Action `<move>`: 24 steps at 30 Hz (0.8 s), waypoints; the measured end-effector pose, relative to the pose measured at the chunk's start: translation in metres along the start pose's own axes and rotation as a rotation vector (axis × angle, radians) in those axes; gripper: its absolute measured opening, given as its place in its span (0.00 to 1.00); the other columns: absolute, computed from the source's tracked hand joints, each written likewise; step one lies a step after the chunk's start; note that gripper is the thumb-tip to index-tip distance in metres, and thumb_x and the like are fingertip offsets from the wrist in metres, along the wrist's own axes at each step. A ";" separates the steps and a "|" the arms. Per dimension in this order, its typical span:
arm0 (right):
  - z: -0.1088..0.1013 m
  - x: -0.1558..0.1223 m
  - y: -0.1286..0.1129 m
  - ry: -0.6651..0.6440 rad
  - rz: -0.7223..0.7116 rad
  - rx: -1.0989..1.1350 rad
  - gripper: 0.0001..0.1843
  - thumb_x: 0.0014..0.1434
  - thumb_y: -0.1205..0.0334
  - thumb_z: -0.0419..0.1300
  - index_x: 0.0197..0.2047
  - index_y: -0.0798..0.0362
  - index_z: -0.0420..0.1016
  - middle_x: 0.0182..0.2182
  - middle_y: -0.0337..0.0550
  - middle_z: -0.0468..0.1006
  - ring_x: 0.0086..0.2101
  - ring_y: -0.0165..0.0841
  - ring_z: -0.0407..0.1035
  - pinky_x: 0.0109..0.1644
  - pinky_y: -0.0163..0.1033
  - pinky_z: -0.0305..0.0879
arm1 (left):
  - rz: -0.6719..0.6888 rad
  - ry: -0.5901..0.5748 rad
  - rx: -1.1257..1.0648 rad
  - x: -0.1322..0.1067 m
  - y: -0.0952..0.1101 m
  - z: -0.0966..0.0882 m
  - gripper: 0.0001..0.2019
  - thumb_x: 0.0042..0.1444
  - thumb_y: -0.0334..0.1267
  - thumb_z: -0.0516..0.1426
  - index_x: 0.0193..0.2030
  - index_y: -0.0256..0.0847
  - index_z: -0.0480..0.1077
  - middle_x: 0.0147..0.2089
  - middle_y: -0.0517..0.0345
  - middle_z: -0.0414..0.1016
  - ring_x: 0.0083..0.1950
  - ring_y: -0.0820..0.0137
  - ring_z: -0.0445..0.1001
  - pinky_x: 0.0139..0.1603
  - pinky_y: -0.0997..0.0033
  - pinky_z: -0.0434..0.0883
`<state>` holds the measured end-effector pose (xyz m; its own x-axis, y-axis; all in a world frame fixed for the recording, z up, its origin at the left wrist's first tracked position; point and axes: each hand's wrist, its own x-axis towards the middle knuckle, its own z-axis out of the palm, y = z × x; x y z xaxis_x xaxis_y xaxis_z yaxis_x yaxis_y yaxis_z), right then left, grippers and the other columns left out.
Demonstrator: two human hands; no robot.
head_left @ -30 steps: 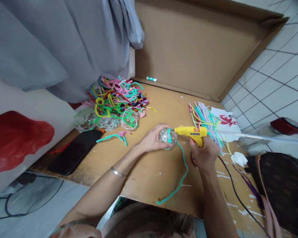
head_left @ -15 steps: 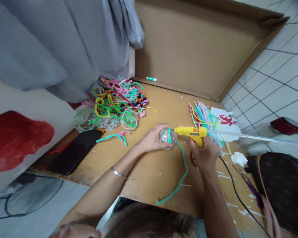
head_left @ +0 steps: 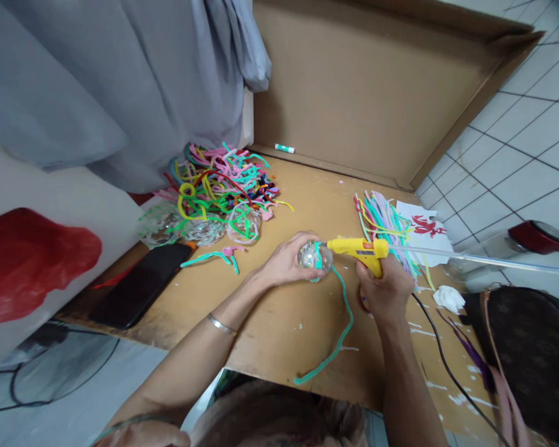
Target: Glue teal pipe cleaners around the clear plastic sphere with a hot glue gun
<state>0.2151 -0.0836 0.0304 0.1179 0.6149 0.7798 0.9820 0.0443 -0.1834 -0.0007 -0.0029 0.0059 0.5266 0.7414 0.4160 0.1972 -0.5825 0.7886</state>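
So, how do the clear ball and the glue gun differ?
The clear ball is round and see-through; the glue gun is yellow and opaque. The left hand holds the ball, the right hand the gun. A teal strip trails from the ball; a clear stick juts from the gun's back. Both are hand-held.

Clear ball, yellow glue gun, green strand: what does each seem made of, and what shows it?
Clear ball: perhaps plastic or glass, glossy; see-through with glints. Yellow glue gun: probably hard plastic, smooth; rigid moulded shape. Green strand: perhaps fuzzy fibre, matt; thick, without shine.
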 end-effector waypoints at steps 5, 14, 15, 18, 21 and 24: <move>-0.001 0.001 -0.001 -0.001 -0.004 0.011 0.09 0.55 0.56 0.58 0.29 0.51 0.69 0.22 0.39 0.72 0.24 0.32 0.63 0.29 0.36 0.54 | -0.004 -0.002 -0.003 0.000 0.000 0.000 0.33 0.44 0.46 0.69 0.56 0.42 0.66 0.59 0.47 0.70 0.61 0.56 0.70 0.63 0.54 0.66; -0.003 0.003 -0.003 0.003 -0.001 0.017 0.07 0.55 0.57 0.58 0.31 0.52 0.71 0.23 0.39 0.72 0.23 0.31 0.63 0.29 0.36 0.55 | -0.004 -0.007 0.009 0.000 -0.001 0.000 0.33 0.43 0.45 0.68 0.56 0.41 0.65 0.59 0.46 0.70 0.61 0.56 0.70 0.63 0.55 0.67; -0.003 0.003 -0.003 -0.001 0.000 0.021 0.07 0.55 0.57 0.58 0.30 0.52 0.70 0.23 0.39 0.72 0.23 0.31 0.62 0.28 0.36 0.54 | -0.005 -0.007 0.012 0.000 -0.001 0.000 0.33 0.43 0.45 0.68 0.56 0.41 0.65 0.59 0.46 0.70 0.61 0.55 0.70 0.63 0.55 0.67; -0.003 0.002 -0.003 -0.015 0.003 0.018 0.08 0.55 0.56 0.58 0.30 0.51 0.69 0.22 0.38 0.71 0.23 0.31 0.62 0.29 0.36 0.53 | -0.004 -0.008 0.016 0.000 -0.001 -0.001 0.33 0.44 0.45 0.68 0.57 0.41 0.65 0.59 0.47 0.70 0.61 0.55 0.70 0.63 0.55 0.67; -0.003 0.002 -0.002 -0.035 0.004 0.000 0.08 0.55 0.55 0.58 0.31 0.51 0.69 0.23 0.39 0.72 0.24 0.32 0.63 0.29 0.36 0.54 | -0.004 -0.006 0.015 0.000 -0.001 0.000 0.33 0.44 0.45 0.68 0.57 0.42 0.65 0.59 0.47 0.70 0.61 0.56 0.70 0.62 0.55 0.67; -0.002 0.001 -0.002 -0.039 0.008 -0.007 0.08 0.56 0.55 0.58 0.31 0.51 0.70 0.23 0.39 0.72 0.24 0.32 0.63 0.29 0.36 0.54 | 0.005 -0.005 0.010 0.000 -0.002 0.000 0.33 0.44 0.45 0.68 0.56 0.41 0.65 0.59 0.47 0.70 0.61 0.56 0.70 0.62 0.55 0.67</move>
<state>0.2134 -0.0847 0.0333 0.1206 0.6452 0.7544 0.9821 0.0332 -0.1854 -0.0010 -0.0018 0.0038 0.5316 0.7370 0.4173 0.2033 -0.5893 0.7819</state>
